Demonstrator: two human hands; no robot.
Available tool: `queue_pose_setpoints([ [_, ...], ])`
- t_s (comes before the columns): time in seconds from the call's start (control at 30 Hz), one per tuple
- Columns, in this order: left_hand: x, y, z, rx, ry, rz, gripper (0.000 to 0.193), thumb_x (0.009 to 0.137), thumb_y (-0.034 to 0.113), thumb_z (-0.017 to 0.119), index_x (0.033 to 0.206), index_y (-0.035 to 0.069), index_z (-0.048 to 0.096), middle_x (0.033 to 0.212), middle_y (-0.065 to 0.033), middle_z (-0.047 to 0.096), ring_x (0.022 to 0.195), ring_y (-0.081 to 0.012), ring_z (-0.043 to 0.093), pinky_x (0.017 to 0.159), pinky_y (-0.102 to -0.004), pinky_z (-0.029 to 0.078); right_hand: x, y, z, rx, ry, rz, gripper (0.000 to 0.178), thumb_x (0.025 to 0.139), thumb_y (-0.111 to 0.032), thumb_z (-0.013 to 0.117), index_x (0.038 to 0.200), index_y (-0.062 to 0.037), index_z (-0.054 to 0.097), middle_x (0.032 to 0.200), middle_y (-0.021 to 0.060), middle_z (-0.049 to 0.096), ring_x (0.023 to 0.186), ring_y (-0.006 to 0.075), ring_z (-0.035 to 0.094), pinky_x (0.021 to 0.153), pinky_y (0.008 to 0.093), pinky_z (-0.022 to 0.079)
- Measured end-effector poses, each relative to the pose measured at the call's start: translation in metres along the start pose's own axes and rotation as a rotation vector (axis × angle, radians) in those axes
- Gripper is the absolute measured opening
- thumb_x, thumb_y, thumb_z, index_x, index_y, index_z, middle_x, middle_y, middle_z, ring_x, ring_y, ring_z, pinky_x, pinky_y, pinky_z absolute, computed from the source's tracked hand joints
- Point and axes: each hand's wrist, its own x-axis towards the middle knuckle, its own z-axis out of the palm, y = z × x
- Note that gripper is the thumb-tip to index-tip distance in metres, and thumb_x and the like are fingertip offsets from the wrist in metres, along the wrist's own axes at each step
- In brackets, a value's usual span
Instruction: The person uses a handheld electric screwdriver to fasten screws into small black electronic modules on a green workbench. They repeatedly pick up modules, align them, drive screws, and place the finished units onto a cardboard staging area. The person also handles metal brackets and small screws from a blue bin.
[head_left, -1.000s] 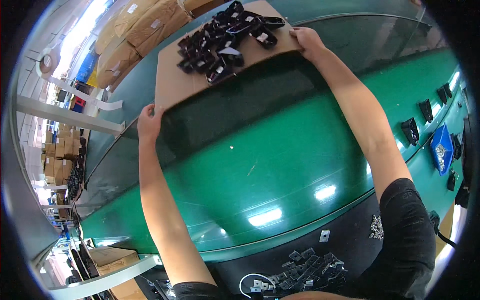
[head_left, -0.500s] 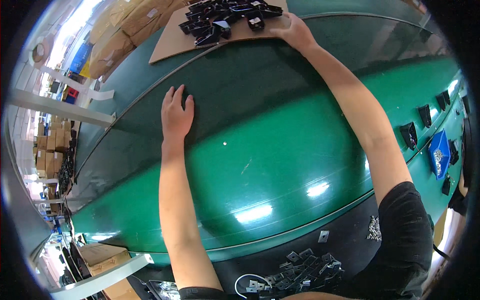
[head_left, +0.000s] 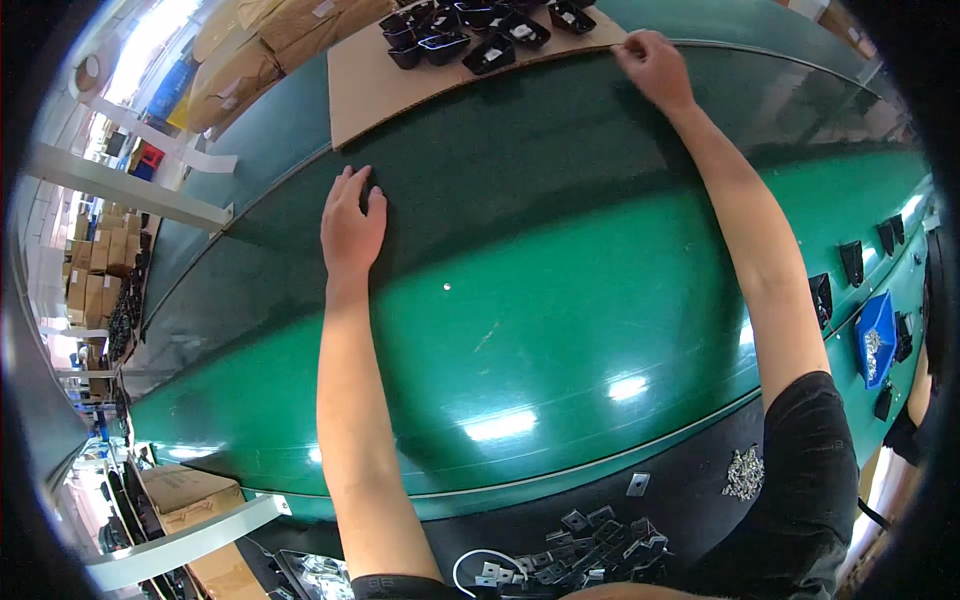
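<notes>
At the far side, my right hand (head_left: 660, 72) has its fingers closed at the right corner of a flat brown cardboard sheet (head_left: 375, 98) and appears to grip its edge. Several glossy black plastic housings (head_left: 490, 54) lie in a heap on the sheet, some with a pale patch on them. My left hand (head_left: 352, 225) is open over the shaded part of the green belt (head_left: 560, 290), fingers slightly spread and holding nothing. It is just nearer than the sheet's left corner, not touching it.
A small pale bit (head_left: 447, 287) lies mid-belt. Metal brackets (head_left: 600, 545) and a screw pile (head_left: 743, 473) are on the dark near surface. To the right are black housings (head_left: 851, 262) and a blue bin (head_left: 876, 340) of small parts. A metal bar (head_left: 130, 190) juts in at left.
The cardboard sheet with its housings has shifted to the right and turned, its left corner now overlapping the belt. My right hand has moved right with it; the left has stayed about still.
</notes>
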Motion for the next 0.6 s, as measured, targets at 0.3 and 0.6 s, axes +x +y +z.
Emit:
queue_pose_setpoints([
  [0.3,0.006,0.006,-0.002,0.148,-0.076,0.102,0.035,0.089,0.022,0.052,0.120,0.008,0.061,0.127,-0.0205,0.056,0.118,-0.0351,0.053,0.100,-0.0426,0.042,0.004,0.001,0.017,-0.230,-0.213,-0.199,0.051,0.093,-0.032,0.052,0.138,-0.0105,0.042,0.143,0.0153,0.040,0.133,0.0309,0.036,0.112,0.0391,0.028],
  [0.6,-0.111,0.088,-0.242,0.455,-0.737,0.418,0.022,0.085,0.023,0.060,0.097,0.005,0.060,0.084,-0.0127,0.063,0.085,-0.0334,0.063,0.071,-0.0426,0.053,0.022,0.066,0.042,-0.247,-0.231,-0.435,0.045,0.098,-0.034,0.044,0.138,-0.0116,0.046,0.142,0.0112,0.044,0.132,0.0279,0.040,0.110,0.0375,0.031],
])
